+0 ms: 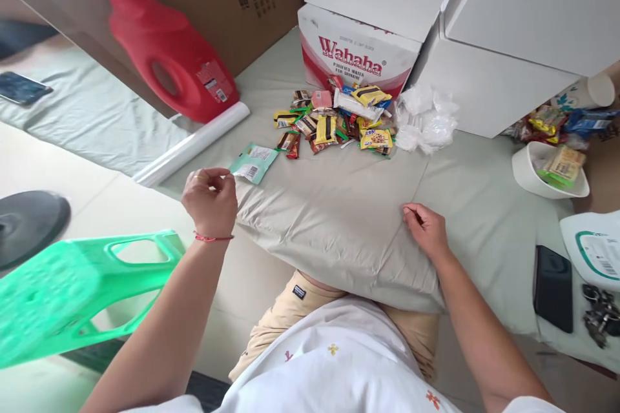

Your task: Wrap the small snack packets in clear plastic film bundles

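Observation:
My left hand (pixel 211 201) is closed in a pinch at the near-left corner of a flat teal packet (pixel 254 162) with a barcode label. The packet lies on the bed-like surface's grey-green sheet (pixel 334 193). Loosely curled, my right hand (pixel 426 227) rests near the front edge of the sheet, and nothing shows in its fingers. Beyond both hands is a pile of small wrapped snacks (pixel 325 130) in yellow, brown and red wrappers. Beside that pile, to the right, sit several crumpled clear plastic bags (pixel 426 119).
A white Wahaha carton (pixel 356 55) stands behind the snacks. At left are a red jug (pixel 169 55), a white roll (pixel 194 142) and a green plastic stool (pixel 92 284). On the right lie a white bin (pixel 526 171) of snacks, a black phone (pixel 553 287) and keys (pixel 601 313).

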Motion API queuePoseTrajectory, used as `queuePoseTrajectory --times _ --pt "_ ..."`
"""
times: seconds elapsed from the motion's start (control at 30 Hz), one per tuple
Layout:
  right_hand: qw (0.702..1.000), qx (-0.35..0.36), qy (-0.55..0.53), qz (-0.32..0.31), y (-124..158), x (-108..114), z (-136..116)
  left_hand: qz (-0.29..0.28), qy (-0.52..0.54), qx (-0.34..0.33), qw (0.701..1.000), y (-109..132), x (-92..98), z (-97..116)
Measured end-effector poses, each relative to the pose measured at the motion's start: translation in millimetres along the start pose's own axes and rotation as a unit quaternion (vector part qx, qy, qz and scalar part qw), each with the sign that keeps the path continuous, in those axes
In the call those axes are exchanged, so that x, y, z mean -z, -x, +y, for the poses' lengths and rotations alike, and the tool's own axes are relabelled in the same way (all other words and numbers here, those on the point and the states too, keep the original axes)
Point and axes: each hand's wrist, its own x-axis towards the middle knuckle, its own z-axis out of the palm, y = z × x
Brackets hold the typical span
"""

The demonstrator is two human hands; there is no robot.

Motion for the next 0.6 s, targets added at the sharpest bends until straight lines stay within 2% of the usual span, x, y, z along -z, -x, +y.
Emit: queuePoseTrajectory --times 0.07,0.17,0.27,0.3,0.4,0.47,0.53,0.6 --pt "0.999 -0.026 -0.029 0.013 0.8 1.2 1.7 0.018 0.011 -0.011 1.000 -1.3 0.4 8.4" --pt "0.992 -0.082 -0.090 0.041 -1.1 11.1 6.4 -0.005 -0.010 -0.049 0.999 6.7 -3.0 24.7" --pt "0.981 -0.120 -0.127 0.086 -11.7 27.2 14.3 -0.009 -0.084 -0.008 0.996 3.0 -12.9 30.0" --pt "0.978 -0.127 -0.133 0.098 -17.9 33.2 17.3 -0.036 -0.099 0.014 0.994 -2.6 -17.4 28.0" --pt "0.973 -0.144 -0.135 0.117 -44.7 49.8 25.7 -0.184 -0.110 0.030 0.976 -23.3 -31.6 16.1" --pt "0.971 -0.152 -0.133 0.129 -68.3 57.9 29.9 -0.224 -0.103 0.016 0.969 -30.6 -37.8 10.2" --pt "0.968 -0.153 -0.129 0.153 -94.7 63.3 32.8 -0.188 -0.074 -0.003 0.979 -27.7 -39.8 11.7" --pt "0.967 -0.144 -0.109 0.180 -122.4 66.9 34.4 -0.124 -0.018 -0.058 0.990 -17.0 -38.8 22.8"
